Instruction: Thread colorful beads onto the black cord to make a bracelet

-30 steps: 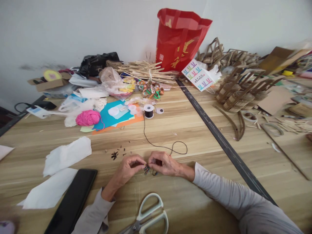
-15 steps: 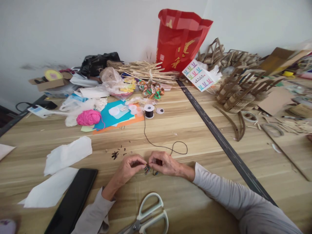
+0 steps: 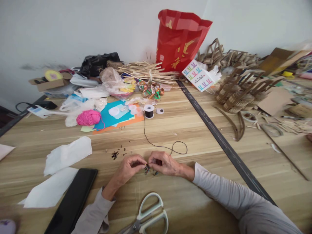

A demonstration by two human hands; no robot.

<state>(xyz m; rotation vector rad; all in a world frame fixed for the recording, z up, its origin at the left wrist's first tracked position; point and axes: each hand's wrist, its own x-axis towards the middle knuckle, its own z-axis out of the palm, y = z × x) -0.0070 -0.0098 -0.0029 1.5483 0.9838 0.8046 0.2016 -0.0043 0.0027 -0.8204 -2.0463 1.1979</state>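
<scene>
My left hand [image 3: 129,168] pinches the top of a small dark beaded piece [image 3: 147,169] with thumb and forefinger. Facing it, my right hand [image 3: 166,163] is closed in a pinch on thin black cord at the same spot. The fingertips of both hands almost meet, so the exact hold is partly hidden. A short cord end with a few bluish beads [image 3: 156,173] hangs below my right fingers. From a white spool [image 3: 149,112], the black cord [image 3: 156,145] runs across the table and loops behind my right hand.
White-handled scissors [image 3: 152,213] lie close to me, right of a long black object [image 3: 73,198] and white paper [image 3: 69,154]. Short black pieces [image 3: 114,155] are scattered beyond my left hand. Pink yarn [image 3: 89,117], a red bag [image 3: 181,40] and small woven baskets [image 3: 239,97] stand farther back.
</scene>
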